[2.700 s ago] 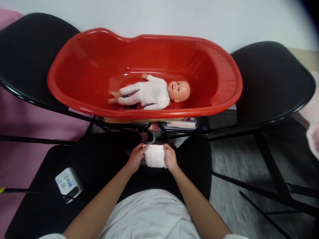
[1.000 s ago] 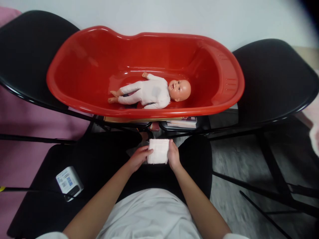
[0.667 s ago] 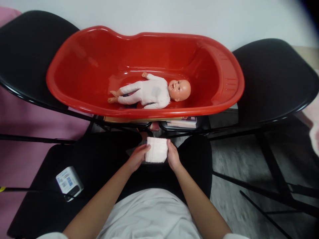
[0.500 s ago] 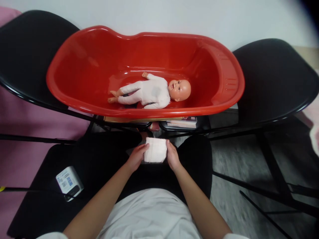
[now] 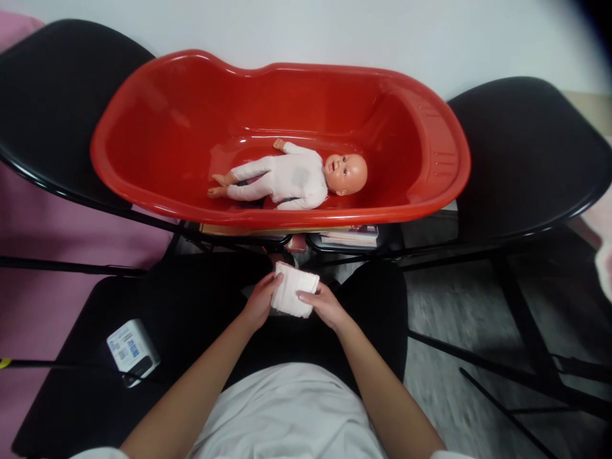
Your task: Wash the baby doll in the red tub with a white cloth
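Over my lap I hold a folded white cloth, roughly square and several layers thick. My left hand grips its left edge, thumb on top. On the right side, my right hand pinches it with the thumb lying across the upper face and the fingers hidden beneath. Beyond my hands is a red baby bathtub. A baby doll with a white cloth body lies on its back inside, its head to the right. A grey patch shows on its chest.
Black chairs stand at the left and right of the tub. A white pack with blue print lies on a black seat at lower left. Books show below the tub's front rim. Thin black chair legs cross the grey floor at right.
The cloth has tilted, its right side turning down toward me. My right thumb has moved from its right edge onto the upper face. The doll and tub stay put.
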`<state>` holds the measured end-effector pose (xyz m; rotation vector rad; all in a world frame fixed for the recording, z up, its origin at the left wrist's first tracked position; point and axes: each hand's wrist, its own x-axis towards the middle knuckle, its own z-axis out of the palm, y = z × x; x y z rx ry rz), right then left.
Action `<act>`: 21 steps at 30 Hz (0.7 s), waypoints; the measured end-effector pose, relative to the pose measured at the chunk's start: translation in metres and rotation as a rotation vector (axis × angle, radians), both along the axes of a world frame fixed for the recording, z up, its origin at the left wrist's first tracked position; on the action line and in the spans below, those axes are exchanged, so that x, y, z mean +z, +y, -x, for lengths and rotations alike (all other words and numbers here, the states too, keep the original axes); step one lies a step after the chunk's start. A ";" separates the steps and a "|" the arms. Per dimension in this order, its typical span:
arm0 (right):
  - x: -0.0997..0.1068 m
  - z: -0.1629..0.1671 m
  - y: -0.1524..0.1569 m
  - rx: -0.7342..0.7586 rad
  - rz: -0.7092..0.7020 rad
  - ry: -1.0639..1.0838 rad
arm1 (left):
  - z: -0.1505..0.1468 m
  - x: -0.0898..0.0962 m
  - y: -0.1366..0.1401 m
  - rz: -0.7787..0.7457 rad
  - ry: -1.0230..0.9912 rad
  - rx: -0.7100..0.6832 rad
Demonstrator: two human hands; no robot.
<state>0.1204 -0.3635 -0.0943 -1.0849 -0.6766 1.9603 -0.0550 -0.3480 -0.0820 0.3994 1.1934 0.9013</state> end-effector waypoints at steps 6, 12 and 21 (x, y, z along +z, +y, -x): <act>0.009 -0.001 -0.002 0.019 0.007 0.086 | 0.000 -0.003 -0.004 -0.125 0.255 -0.144; 0.011 -0.004 -0.003 0.002 0.052 0.164 | 0.000 0.000 -0.005 -0.211 0.292 -0.175; 0.010 0.001 -0.001 -0.013 0.029 0.058 | 0.000 0.001 -0.005 -0.280 0.264 -0.192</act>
